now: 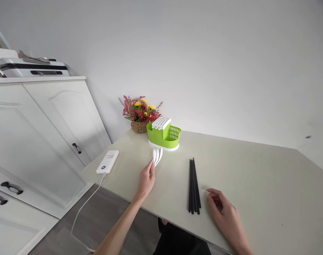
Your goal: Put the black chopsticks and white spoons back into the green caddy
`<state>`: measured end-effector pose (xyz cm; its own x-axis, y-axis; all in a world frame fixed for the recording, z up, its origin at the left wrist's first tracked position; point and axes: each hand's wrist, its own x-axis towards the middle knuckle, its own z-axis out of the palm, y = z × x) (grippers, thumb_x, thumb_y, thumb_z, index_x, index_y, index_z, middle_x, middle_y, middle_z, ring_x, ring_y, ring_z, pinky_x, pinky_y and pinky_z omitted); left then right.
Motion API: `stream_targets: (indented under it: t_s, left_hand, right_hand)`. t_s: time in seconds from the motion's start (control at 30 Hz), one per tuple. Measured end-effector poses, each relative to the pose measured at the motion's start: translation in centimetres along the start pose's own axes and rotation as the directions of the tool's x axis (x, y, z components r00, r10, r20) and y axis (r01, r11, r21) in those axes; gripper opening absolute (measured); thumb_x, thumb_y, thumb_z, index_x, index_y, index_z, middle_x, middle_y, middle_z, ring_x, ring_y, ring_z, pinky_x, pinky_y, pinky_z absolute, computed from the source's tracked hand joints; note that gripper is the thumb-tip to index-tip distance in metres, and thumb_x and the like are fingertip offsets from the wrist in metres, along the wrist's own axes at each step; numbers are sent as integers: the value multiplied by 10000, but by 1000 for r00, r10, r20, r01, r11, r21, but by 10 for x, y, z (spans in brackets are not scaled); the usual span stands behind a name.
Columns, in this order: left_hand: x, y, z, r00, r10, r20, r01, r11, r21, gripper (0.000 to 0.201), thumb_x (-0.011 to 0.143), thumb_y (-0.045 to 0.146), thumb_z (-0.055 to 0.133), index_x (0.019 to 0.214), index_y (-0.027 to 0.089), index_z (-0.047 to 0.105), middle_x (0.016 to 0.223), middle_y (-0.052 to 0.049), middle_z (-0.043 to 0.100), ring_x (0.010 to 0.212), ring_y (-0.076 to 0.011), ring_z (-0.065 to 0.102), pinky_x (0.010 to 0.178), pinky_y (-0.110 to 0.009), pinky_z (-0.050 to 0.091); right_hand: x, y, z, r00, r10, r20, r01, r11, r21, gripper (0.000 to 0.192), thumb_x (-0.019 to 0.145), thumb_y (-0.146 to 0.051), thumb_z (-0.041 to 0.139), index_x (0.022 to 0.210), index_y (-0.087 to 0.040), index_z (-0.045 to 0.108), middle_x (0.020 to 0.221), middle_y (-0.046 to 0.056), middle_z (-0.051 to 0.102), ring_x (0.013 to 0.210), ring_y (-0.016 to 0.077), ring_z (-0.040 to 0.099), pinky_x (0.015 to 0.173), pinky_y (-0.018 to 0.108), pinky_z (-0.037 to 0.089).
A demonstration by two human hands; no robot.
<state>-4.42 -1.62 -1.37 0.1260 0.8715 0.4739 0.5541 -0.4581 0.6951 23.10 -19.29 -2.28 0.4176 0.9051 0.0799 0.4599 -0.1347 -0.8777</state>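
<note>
My left hand (pixel 146 180) is closed around the handles of several white spoons (pixel 157 156). Their bowls point up and away, just short of the green-and-white cutlery holder (pixel 161 136). That holder has open basket ends and a slotted white top in the middle. A bundle of black chopsticks (pixel 194 187) lies on the table between my two hands. To the right of it, my right hand (pixel 226 212) rests at the tabletop with fingers loosely curled and slightly apart, nothing visible in them.
A wicker basket of artificial flowers (pixel 139 126) stands behind the holder against the wall. On the left of the table (pixel 243 163) lies a white power bank (pixel 108 162), its cable (pixel 84 205) hanging over the edge. White cabinets (pixel 52 141) stand left of the table.
</note>
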Motion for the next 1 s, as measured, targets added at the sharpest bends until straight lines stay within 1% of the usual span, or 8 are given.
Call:
stream_targets:
  t_s: [0.07,0.1,0.23,0.4,0.57,0.73,0.9,1.0]
  left_hand:
    - [-1,2,-1,1000,-8,-2,8,1000,-9,476,1077,449,377,1356,169,642,1081,-146,778,978,-252,748,816,-327,586]
    - [-1,2,-1,1000,-9,-1,9,1000,-11,466,1077,443,383,1352,172,643,1133,-150,772,1008,-254,746,840,-331,586]
    - [-2,4,-1,1000,-18,-6,18,1000,-17,448,1075,433,398,1340,172,647,1216,-154,754,1031,-254,747,885,-340,584]
    - [-1,7,-2,1000,-20,-16,20,999,-30,446,1071,450,418,1335,173,647,1216,-150,755,1075,-263,737,896,-344,577]
    - [-1,7,-2,999,-34,-16,33,999,-35,449,1063,477,442,1322,175,650,1159,-143,773,1011,-261,753,847,-338,584]
    - [-1,5,-2,1000,-2,-24,1,1000,-23,446,1040,499,490,1302,177,652,1139,-133,779,986,-258,759,816,-328,589]
    - [-2,9,-3,1000,-30,0,30,999,-21,448,1037,503,492,1293,172,653,1096,-116,788,923,-249,758,816,-338,583]
    - [-2,10,-4,999,-41,20,42,999,-33,453,1038,511,486,1292,180,661,1108,-114,789,945,-256,759,838,-345,587]
  right_hand:
    - [-1,0,-1,1000,5,-1,-6,1000,-13,398,924,-580,521,1123,-268,667,1022,65,750,855,219,710,713,311,553]
    - [-1,0,-1,1000,5,-3,-5,1000,-19,398,920,-581,522,1120,-270,668,1022,65,751,857,221,711,715,312,554]
    - [-1,1,0,1000,-4,-13,4,999,-32,402,910,-588,521,1110,-273,669,991,59,754,846,223,711,723,315,556]
    - [0,2,1,1000,11,-8,-11,999,-42,417,906,-596,516,1112,-266,666,1014,64,752,861,220,714,746,318,559]
    - [1,2,1,1000,29,3,-29,999,-40,433,909,-616,503,1117,-270,659,1067,67,748,884,218,714,776,324,557]
    - [0,2,1,999,35,-2,-36,999,-40,440,906,-621,502,1121,-271,659,1049,65,749,886,220,714,755,315,557]
    - [0,0,0,999,38,6,-38,998,-44,445,909,-626,499,1126,-272,658,1051,60,749,893,217,714,761,311,558]
    - [0,0,0,999,41,13,-40,998,-53,441,914,-624,492,1127,-274,654,1038,54,749,894,217,711,764,311,554]
